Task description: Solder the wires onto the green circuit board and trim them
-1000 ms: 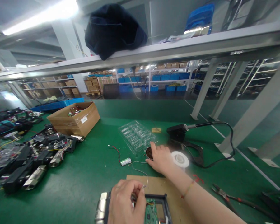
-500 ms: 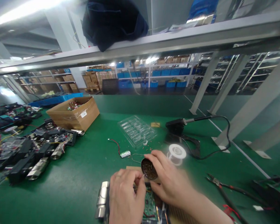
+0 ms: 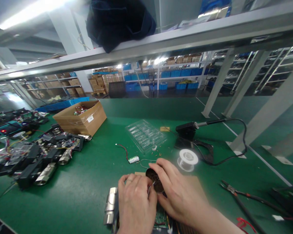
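My right hand (image 3: pixel 179 187) is closed around the side of a small round tin (image 3: pixel 154 178) with a rough brown filling, tilted toward me. Beside it, my left hand (image 3: pixel 138 201) is closed in a pinch on a thin pale wire (image 3: pixel 153 184), whose end reaches the tin's opening. Below both hands lies a green circuit board (image 3: pixel 161 215) in a dark housing, partly hidden by my fingers. A silvery metal cylinder (image 3: pixel 110 205) sticks out at its left side. Brown cardboard (image 3: pixel 196 188) lies under the work.
Beyond my hands lie a small battery (image 3: pixel 133 159) with a red lead, a clear plastic tray (image 3: pixel 145 135) and a solder spool (image 3: pixel 188 159). A soldering iron stand (image 3: pixel 187 130) and pliers (image 3: pixel 230 188) are right. Device assemblies (image 3: pixel 48 152) and a cardboard box (image 3: pixel 84 120) stand left.
The left hand has moved closer to the tin, and the wire end now reaches farther over its opening. The right hand still holds the tin. The whole view has shifted slightly.
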### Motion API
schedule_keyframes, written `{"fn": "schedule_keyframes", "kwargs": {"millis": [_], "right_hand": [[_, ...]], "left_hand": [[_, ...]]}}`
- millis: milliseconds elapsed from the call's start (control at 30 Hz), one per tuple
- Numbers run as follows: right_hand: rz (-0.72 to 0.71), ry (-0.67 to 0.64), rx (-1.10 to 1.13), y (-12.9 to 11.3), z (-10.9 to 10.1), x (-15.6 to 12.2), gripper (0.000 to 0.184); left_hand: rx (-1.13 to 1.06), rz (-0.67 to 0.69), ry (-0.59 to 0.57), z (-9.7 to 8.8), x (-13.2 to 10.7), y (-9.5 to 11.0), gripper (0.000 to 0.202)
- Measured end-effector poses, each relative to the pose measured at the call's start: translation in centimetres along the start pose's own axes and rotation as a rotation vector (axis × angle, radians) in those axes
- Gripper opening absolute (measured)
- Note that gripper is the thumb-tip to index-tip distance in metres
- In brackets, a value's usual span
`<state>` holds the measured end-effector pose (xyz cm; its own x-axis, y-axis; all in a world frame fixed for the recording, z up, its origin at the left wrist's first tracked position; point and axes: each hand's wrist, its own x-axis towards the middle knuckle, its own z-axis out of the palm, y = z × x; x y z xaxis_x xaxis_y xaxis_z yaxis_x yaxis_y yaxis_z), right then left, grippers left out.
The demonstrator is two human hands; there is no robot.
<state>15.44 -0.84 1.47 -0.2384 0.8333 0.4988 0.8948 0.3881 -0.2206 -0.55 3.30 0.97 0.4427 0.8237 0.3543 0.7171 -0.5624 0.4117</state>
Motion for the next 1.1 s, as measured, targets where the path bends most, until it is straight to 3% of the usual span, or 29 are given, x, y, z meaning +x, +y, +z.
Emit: {"fn": "schedule_keyframes", "kwargs": {"millis": [800,900,1100], "right_hand": [[0.021,-0.012,-0.015,0.2,0.0,0.1,0.066],[0.111,-0.061,-0.081,1.3,0.3,0.4,0.067],[0.41,-0.196,-0.277,4.9,0.6,3.2,0.051]], "left_hand": [[0.016,0.044,0.061,-0.1,-0.1,-0.1,0.019],[0.007,0.015,0.089,-0.2,-0.2,0.0,0.019],[-0.007,0.035,0.181,0.1,-0.3,-0.1,0.019]]}}
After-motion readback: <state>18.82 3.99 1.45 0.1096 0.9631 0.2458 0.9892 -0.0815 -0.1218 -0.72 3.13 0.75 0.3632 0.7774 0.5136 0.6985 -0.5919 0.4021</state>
